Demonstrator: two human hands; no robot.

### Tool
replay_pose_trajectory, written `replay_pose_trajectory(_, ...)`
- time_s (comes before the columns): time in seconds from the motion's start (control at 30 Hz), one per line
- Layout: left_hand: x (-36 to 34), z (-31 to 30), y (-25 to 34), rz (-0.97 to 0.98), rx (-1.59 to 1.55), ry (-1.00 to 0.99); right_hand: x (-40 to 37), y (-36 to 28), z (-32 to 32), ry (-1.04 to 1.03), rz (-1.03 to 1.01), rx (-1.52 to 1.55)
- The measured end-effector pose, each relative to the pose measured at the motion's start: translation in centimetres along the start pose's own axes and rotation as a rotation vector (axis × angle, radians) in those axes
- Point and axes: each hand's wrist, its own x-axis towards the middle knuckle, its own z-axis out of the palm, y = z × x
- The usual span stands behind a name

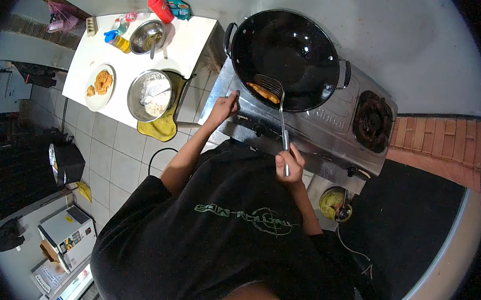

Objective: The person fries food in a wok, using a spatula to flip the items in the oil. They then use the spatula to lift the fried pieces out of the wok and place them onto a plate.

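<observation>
My right hand is wrapped around the handle of a slotted metal spatula. The spatula's head is inside the near wall of a black wok, with a golden-brown fried piece of food lying at it. Dark, shiny oil appears to cover the wok's bottom. My left hand is closed beside the left front edge of the gas stove, below the wok's left handle. Its fingers are curled, and whatever they may hold is hidden.
A white table at left bears a plate of fried pieces, a metal bowl of white flour-like powder, a smaller bowl and several bottles. The stove's bare right burner adjoins the wok. A gas cylinder stands below.
</observation>
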Motion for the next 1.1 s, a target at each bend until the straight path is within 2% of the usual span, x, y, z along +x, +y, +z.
replay_pose_trajectory(0.17, 0.0, 0.0, 0.0, 0.018, 0.021, 0.012, 0.4, -0.4, 0.0, 0.024, -0.001, 0.011)
replay_pose_trajectory(0.4, 0.3, 0.0, -0.4, 0.033, 0.005, -0.001, 3.7, -3.0, -1.7, 0.088, 0.174, 0.136)
replay_pose_trajectory(0.47, 0.0, 0.1, 0.0, 0.032, 0.005, -0.002, 4.4, -3.2, -1.9, 0.114, 0.471, 0.398)
replay_pose_trajectory(0.53, -0.1, 0.1, 0.1, 0.031, 0.004, -0.003, 5.7, -2.7, -2.0, 0.155, 0.451, 0.439)
replay_pose_trajectory(0.6, 0.0, 0.1, 0.0, 0.051, -0.017, -0.012, 6.9, -2.9, -2.6, 0.151, 0.585, 0.602)
replay_pose_trajectory(0.67, 0.0, 0.2, 0.0, 0.048, -0.019, -0.008, 7.8, -2.4, -2.9, 0.150, 0.575, 0.639)
replay_pose_trajectory(0.77, 0.2, 0.2, -0.4, 0.067, -0.015, 0.000, 9.2, -2.2, -3.8, 0.162, 0.713, 0.797)
replay_pose_trajectory(0.83, 0.3, 0.2, -0.5, 0.093, -0.007, 0.006, 10.1, -2.0, -3.9, 0.166, 0.725, 0.816)
replay_pose_trajectory(1.0, 0.0, 0.3, -0.2, 0.018, -0.005, 0.044, 10.9, -2.0, -4.1, 0.165, 0.795, 0.836)
replay_pose_trajectory(1.1, -0.1, 0.2, -0.2, -0.010, -0.035, 0.030, 10.7, -2.3, -4.5, 0.168, 0.762, 0.916)
